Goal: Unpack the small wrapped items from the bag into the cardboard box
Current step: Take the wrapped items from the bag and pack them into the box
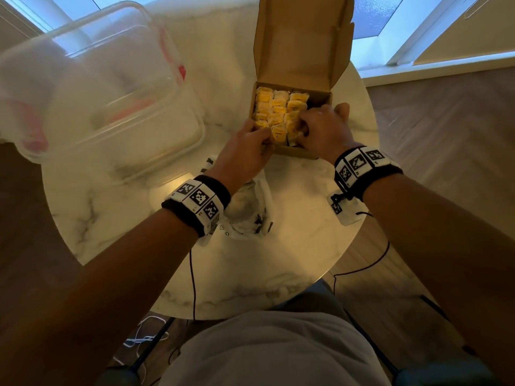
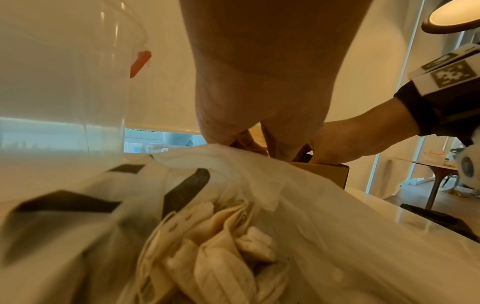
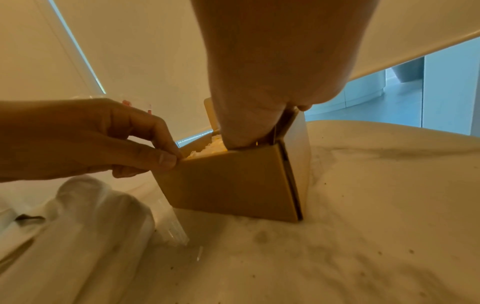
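Nearest, the white plastic bag (image 1: 248, 210) lies crumpled on the marble tabletop (image 1: 250, 274), mouth toward the person, w/ pale wrapped items (image 2: 221, 257) left inside, so unpacking prob. isn't finished. Just beyond, the left hand (image 1: 245, 147) pinches the cardboard box (image 3: 233, 185) at its near-left corner, likely to steady it; the right hand (image 1: 323, 126) has fingers curled down into the near-right part, apparently pressing packets in, tho whether it grips one can't be told. Yellow and white wrapped packets (image 1: 278, 107) fill the box in tight rows; lid stands open at back. Left: clear plastic container (image 1: 106, 87) w/ red clips. Beyond: wood floor (image 1: 446, 121), bright windows (image 1: 384, 12).
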Action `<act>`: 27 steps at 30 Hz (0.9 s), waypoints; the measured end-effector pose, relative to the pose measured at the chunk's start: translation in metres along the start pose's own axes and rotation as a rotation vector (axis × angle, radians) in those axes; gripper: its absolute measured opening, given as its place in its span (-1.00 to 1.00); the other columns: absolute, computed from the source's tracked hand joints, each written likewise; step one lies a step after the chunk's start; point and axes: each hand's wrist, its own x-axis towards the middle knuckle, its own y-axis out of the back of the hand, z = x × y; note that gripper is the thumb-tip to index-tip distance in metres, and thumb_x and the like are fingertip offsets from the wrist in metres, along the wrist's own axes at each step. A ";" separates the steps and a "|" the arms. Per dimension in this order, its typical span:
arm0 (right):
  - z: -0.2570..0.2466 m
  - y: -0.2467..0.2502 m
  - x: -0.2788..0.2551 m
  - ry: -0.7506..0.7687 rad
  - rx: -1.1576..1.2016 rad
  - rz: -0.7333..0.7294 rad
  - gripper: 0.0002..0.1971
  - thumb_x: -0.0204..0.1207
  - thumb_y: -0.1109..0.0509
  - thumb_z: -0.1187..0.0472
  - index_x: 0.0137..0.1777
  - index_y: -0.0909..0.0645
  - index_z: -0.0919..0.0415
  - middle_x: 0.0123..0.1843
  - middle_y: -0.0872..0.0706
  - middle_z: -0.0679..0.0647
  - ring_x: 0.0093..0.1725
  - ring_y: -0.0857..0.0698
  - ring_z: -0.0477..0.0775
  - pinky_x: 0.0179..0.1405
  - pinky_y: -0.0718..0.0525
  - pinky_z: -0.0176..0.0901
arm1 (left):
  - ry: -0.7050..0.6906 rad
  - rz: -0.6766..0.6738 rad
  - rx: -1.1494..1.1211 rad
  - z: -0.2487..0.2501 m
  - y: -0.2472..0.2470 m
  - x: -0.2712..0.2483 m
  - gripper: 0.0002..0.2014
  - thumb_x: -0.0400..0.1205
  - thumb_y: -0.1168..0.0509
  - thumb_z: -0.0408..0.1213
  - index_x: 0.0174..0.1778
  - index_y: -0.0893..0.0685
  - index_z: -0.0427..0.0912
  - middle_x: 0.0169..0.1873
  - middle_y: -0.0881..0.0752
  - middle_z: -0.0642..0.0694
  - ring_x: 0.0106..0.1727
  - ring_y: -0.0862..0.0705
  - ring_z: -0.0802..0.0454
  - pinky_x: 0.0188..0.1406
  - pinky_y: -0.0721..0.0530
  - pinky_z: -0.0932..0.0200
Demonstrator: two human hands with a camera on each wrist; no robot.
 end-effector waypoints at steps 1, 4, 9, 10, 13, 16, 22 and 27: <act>0.000 0.001 -0.001 -0.006 0.002 0.007 -0.88 0.42 -0.43 0.07 -0.06 -0.66 0.00 -0.11 -0.78 -0.01 0.05 -0.67 0.19 0.13 -0.27 0.10 | -0.006 -0.006 -0.009 0.000 0.001 0.000 -0.88 0.63 -0.38 -0.24 0.02 -0.75 -0.17 -0.01 -0.60 -0.18 -0.14 -0.71 -0.10 -0.13 -0.75 -0.08; -0.002 0.008 -0.007 -0.010 0.022 0.038 -0.90 0.44 -0.42 0.08 -0.05 -0.67 -0.01 -0.11 -0.77 -0.02 0.07 -0.65 0.18 0.12 -0.25 0.08 | -0.033 -0.009 -0.040 0.000 0.008 -0.003 -0.86 0.65 -0.36 -0.24 0.08 -0.74 -0.13 0.02 -0.60 -0.15 -0.14 -0.71 -0.05 -0.14 -0.74 -0.01; -0.017 0.031 -0.020 0.044 0.150 0.127 -0.87 0.51 -0.39 0.07 0.02 -0.69 -0.01 0.00 -0.75 -0.02 0.16 -0.62 0.16 0.20 -0.38 0.06 | -0.027 0.058 -0.067 -0.001 0.037 -0.017 -0.80 0.66 -0.37 -0.27 0.19 -0.66 -0.13 0.05 -0.59 -0.09 -0.18 -0.58 0.19 -0.13 -0.66 0.30; -0.023 0.034 -0.023 0.060 0.203 0.130 -0.87 0.52 -0.39 0.07 0.02 -0.69 -0.01 0.02 -0.75 -0.03 0.14 -0.64 0.14 0.19 -0.42 0.02 | -0.028 0.071 -0.069 -0.003 0.044 -0.023 -0.81 0.66 -0.37 -0.26 0.19 -0.66 -0.12 0.04 -0.60 -0.08 -0.17 -0.57 0.24 -0.14 -0.63 0.37; -0.049 0.035 -0.038 0.099 0.421 0.139 -0.92 0.50 -0.40 0.10 -0.04 -0.68 -0.03 -0.03 -0.73 -0.06 0.02 -0.68 0.03 0.11 -0.64 0.02 | -0.003 0.066 -0.061 -0.010 0.063 -0.045 -0.82 0.68 -0.37 -0.22 0.19 -0.68 -0.09 0.03 -0.60 0.00 -0.17 -0.61 0.28 -0.16 -0.56 0.52; -0.080 0.026 -0.061 0.163 0.558 0.054 -0.94 0.53 -0.42 0.21 -0.04 -0.69 0.06 -0.06 -0.69 -0.04 -0.08 -0.65 -0.04 -0.04 -0.66 -0.12 | -0.007 -0.034 -0.048 -0.020 0.072 -0.074 -0.83 0.67 -0.39 -0.19 0.17 -0.69 -0.04 -0.01 -0.63 0.05 -0.18 -0.62 0.23 -0.15 -0.57 0.45; -0.123 -0.014 -0.103 0.203 0.519 -0.119 -0.91 0.52 -0.41 0.16 -0.03 -0.72 0.07 -0.06 -0.69 0.00 -0.06 -0.64 0.05 -0.06 -0.61 -0.08 | 0.030 -0.261 0.068 -0.043 0.056 -0.117 -0.89 0.66 -0.37 -0.28 0.07 -0.72 -0.13 -0.03 -0.71 -0.06 -0.09 -0.66 0.01 -0.06 -0.70 0.07; -0.138 -0.026 -0.121 0.186 0.415 -0.218 -0.92 0.55 -0.38 0.16 -0.02 -0.69 0.05 0.01 -0.72 0.06 -0.02 -0.68 0.14 -0.05 -0.63 -0.03 | 0.016 -0.353 0.322 -0.048 0.042 -0.121 -0.75 0.64 -0.35 -0.23 0.21 -0.74 -0.16 0.22 -0.58 -0.21 0.09 -0.63 -0.23 -0.02 -0.63 0.04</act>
